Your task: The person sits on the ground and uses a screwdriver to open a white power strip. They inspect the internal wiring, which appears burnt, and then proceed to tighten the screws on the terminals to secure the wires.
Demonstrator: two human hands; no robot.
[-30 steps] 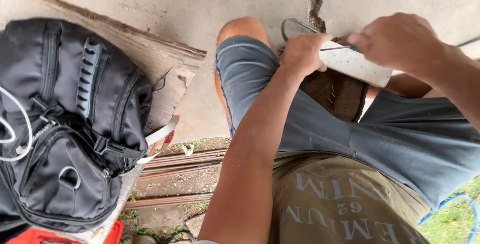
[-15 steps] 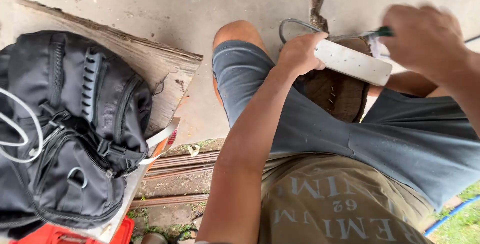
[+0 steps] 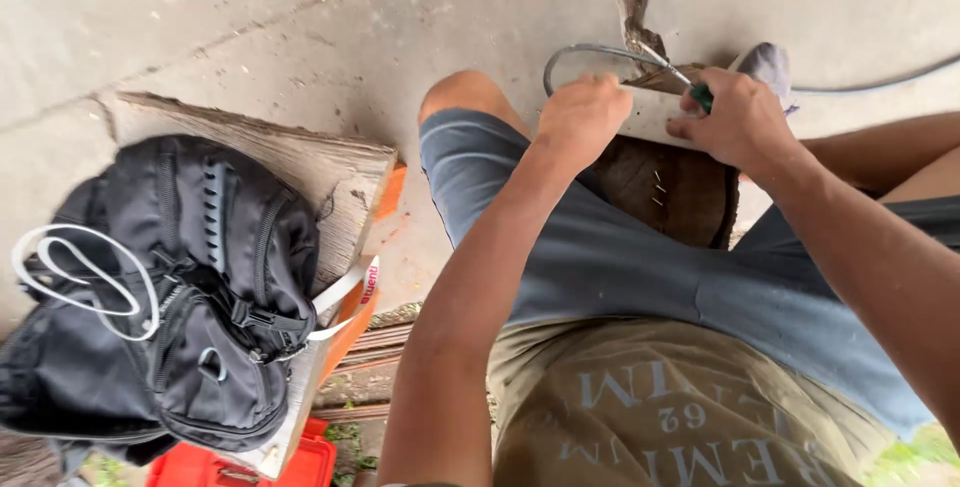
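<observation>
Two bare hands work over a flat white rectangular strip (image 3: 655, 119) held across the person's lap, above a dark brown rounded wooden block (image 3: 670, 192) that sits between the thighs. The left hand (image 3: 585, 117) is clenched on the strip's left end, knuckles upward. The right hand (image 3: 740, 122) is closed around a screwdriver with a green handle and thin metal shaft (image 3: 683, 80); the shaft slants up and to the left, its tip near the strip's upper edge, between the two hands. A thin grey flexible cable (image 3: 590, 50) loops up from behind the left hand and arcs towards the screwdriver tip; a further length of it runs off to the right across the cracked grey concrete floor (image 3: 300, 27). Small pale metal pins stand in the top face of the wooden block. The person wears blue-grey shorts (image 3: 600, 257) and an olive printed shirt (image 3: 680, 417). To the left, well apart from the hands, a black fabric backpack (image 3: 170, 297) with a white cord looped at its side lies on a weathered grey wooden board (image 3: 330, 172). Beneath the board's near end, an orange edge and a red plastic box (image 3: 300, 462) are partly visible.
</observation>
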